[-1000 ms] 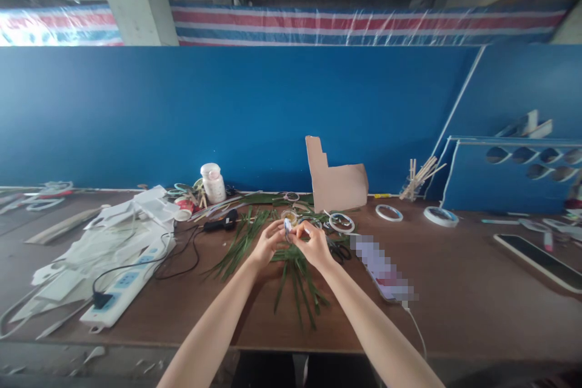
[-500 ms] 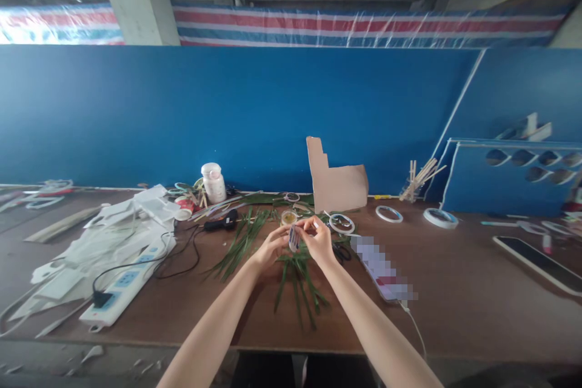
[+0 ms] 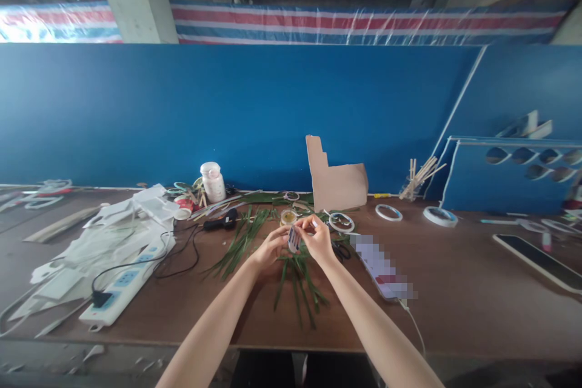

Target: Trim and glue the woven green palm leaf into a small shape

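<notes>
Above the middle of the table, a small pale piece with dark stripes (image 3: 294,240) is held between both hands. My left hand (image 3: 271,247) is closed on its left side. From the right, my right hand (image 3: 318,239) pinches the piece near its top edge. Some of the fingertips are hidden. Green leaf strips (image 3: 297,291) are spread on the table just below the hands, and another bunch of leaf strips (image 3: 245,244) lies to the left. Right behind the hands is a small round container with yellowish contents (image 3: 288,217).
A white tape roll (image 3: 341,223) and black scissors (image 3: 342,251) lie beside my right hand, near a phone (image 3: 379,270) on a cable. Leftward are a glue gun (image 3: 221,220), a power strip (image 3: 125,282) and white scraps (image 3: 104,242). Cut cardboard (image 3: 339,185) stands behind.
The striped piece has turned slightly between my fingers, and more of its striped face shows. Both hands stay in nearly the same place.
</notes>
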Demonstrator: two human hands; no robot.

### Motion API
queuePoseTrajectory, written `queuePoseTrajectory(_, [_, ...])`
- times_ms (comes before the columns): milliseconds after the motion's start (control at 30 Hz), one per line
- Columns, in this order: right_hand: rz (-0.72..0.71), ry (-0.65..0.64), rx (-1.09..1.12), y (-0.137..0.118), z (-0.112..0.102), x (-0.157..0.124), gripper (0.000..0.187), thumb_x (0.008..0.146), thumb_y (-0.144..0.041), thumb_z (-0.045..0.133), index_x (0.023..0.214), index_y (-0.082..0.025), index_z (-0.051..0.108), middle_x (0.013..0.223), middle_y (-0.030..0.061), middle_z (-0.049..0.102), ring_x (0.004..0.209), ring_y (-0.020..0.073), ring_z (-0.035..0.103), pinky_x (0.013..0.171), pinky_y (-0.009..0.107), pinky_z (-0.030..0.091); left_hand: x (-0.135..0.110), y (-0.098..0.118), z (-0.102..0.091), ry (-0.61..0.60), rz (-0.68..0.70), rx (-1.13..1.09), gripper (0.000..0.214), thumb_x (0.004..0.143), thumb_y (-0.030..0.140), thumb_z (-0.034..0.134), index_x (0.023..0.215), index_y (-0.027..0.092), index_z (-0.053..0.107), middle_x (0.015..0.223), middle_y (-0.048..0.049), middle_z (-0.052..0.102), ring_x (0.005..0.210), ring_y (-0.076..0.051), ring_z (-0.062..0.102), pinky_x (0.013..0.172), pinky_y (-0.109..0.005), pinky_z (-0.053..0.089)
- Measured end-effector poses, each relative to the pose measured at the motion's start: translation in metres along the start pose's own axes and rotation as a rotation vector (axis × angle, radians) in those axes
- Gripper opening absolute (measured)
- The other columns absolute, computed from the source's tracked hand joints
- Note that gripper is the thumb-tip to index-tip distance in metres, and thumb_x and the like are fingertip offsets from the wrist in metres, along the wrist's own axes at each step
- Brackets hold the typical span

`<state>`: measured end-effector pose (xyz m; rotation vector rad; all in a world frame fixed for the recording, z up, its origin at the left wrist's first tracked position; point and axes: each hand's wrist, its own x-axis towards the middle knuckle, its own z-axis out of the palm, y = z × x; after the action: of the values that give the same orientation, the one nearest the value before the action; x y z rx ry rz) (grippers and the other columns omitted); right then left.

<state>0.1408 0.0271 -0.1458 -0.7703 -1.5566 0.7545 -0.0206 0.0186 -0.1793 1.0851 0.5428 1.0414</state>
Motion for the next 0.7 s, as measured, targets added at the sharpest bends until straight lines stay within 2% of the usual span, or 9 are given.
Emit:
queuePoseTrajectory(367, [-0.002,-0.001,0.002,-0.0005,0.0001,-0.0001,0.022,0.076,-0.033,0.060,0.069,-0.022,0.043,0.077,0.0029,0.063,0.074,0.0180,0.062,0.066,0.030,0.051,-0.0003,0.0011,0.0011,0.001,0.010,-0.006,0.043,0.074,0.032,0.066,0.114,0.019,0.057,0.089,-0.0067,0.065,0.069,-0.017,0.065,0.059,-0.024,0.048])
queuePoseTrajectory(500, [0.002,-0.020,0.015,0.0014,-0.0003,0.0010,0.022,0.076,-0.034,0.060,0.072,-0.022,0.042,0.077,0.0025,0.062,0.073,0.0173,0.062,0.065,0.029,0.051,0.0000,0.0003,0.0003,-0.009,0.000,-0.017,0.040,0.075,0.030,0.065,0.113,0.020,0.057,0.092,-0.0066,0.064,0.071,-0.018,0.065,0.062,-0.026,0.050])
queuePoseTrajectory(700, [-0.015,-0.043,-0.079,0.0036,-0.0027,0.0024,0.017,0.079,-0.033,0.056,0.074,-0.022,0.044,0.077,0.0020,0.061,0.072,0.0165,0.059,0.067,0.027,0.047,-0.0006,0.0001,0.0019,-0.018,0.011,-0.003,0.036,0.077,0.028,0.063,0.112,0.021,0.057,0.097,-0.0066,0.063,0.075,-0.017,0.065,0.065,-0.028,0.051])
